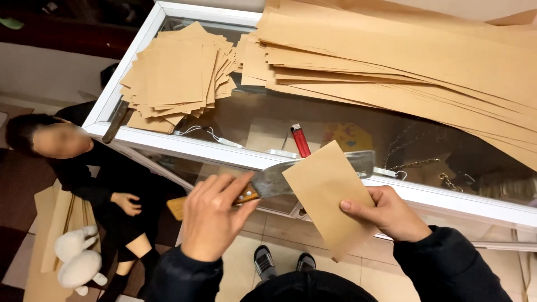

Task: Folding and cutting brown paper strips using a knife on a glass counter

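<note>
Head view, looking down the wearer's own body. Left hand (215, 215) and right hand (386, 212): both bare, without gloves, rings or a watch; fingernails short and unpainted. Both forearms are covered by long dark sleeves, black or near-black, of a soft matt fabric; each cuff ends at the wrist and the cloth bunches in loose folds behind it. Lower centre: dark torso clothing of the same tone, and two dark shoes (284, 262) with pale striped uppers.
</note>
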